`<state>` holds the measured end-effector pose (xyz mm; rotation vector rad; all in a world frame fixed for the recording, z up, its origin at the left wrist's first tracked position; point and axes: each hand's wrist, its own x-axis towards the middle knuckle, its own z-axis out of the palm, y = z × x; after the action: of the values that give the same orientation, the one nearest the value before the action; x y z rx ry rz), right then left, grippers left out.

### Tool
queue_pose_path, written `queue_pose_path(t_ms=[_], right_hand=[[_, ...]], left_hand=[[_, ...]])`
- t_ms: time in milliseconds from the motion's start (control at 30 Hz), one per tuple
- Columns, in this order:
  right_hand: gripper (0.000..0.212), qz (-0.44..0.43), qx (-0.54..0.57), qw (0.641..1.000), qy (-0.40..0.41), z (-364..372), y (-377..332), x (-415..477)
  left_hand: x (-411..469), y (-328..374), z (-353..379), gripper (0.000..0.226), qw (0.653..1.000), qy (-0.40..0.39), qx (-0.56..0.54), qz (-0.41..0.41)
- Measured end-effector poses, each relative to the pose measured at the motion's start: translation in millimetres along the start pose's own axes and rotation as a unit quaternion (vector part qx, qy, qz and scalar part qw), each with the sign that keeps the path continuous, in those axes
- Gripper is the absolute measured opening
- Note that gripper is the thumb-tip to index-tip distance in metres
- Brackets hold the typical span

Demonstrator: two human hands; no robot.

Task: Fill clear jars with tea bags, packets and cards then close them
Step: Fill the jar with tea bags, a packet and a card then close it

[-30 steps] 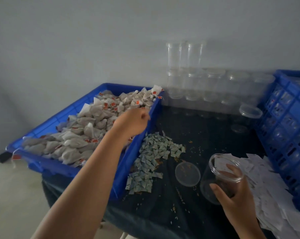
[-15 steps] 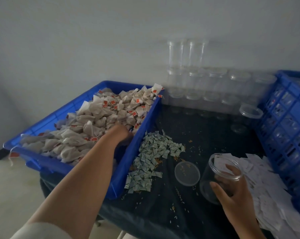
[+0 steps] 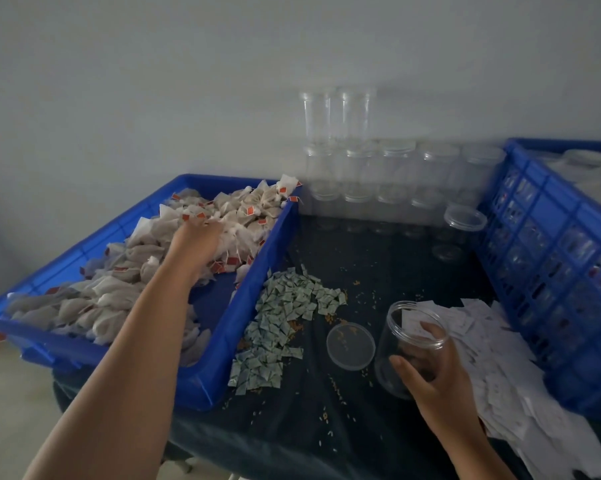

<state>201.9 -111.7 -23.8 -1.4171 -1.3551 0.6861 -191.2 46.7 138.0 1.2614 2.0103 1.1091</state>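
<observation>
Left hand: my left hand (image 3: 197, 239) lies on the heap of tea bags (image 3: 119, 289) inside the blue tray (image 3: 254, 282), towards the tray's far end. The fingertips are blurred among the bags, so I cannot tell whether they grasp one.

Change: half a second ago this hand was low in the tray, close to its right wall and nearer to me. A second ago it was raised above that wall. Now it reaches further up the heap.

Right hand: my right hand (image 3: 434, 372) is curled round the clear jar (image 3: 396, 341), thumb on the near side and fingers over the far side, well to the right of the tray.

Jar: it is open and tilted, with its mouth turned up and away from me (same place and same tilt as before).

Lid: a clear lid (image 3: 350, 346) lies flat between the tray and the jar, unmoved.

Packets: small green packets (image 3: 285, 317) are strewn on the dark cloth (image 3: 326, 427), just beside the tray's right wall.

Cards: white cards (image 3: 500, 375) are piled further right of the tray, beyond the jar.

Empty jars: clear jars (image 3: 396, 174) are stacked against the wall, right of the tray's far corner.

Crate: a blue crate (image 3: 551, 271) stands at the far right, well apart from the tray.
</observation>
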Motion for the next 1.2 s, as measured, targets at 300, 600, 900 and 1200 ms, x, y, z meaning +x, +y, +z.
queue_pose_path(t_ms=[300,600,900,1200], right_hand=[[0.078,-0.039,-0.042,0.998,-0.025,-1.4,-9.7,-2.7],[0.082,-0.065,-0.086,0.992,-0.071,-1.4,-16.7,-5.7],[0.084,-0.076,-0.050,0.993,-0.076,-1.5,-12.6,-4.0],[0.082,-0.072,-0.037,0.996,-0.047,-2.3,-6.7,-2.8]], left_hand=[[-83.5,79.8,-6.3,0.030,0.987,-0.055,-0.033,0.148],[-153.4,82.8,71.6,0.016,0.947,-0.237,0.004,0.217],[-178.6,67.3,106.6,0.025,0.905,-0.330,0.098,0.248],[-172.4,68.2,83.9,0.025,0.932,-0.272,0.024,0.240]])
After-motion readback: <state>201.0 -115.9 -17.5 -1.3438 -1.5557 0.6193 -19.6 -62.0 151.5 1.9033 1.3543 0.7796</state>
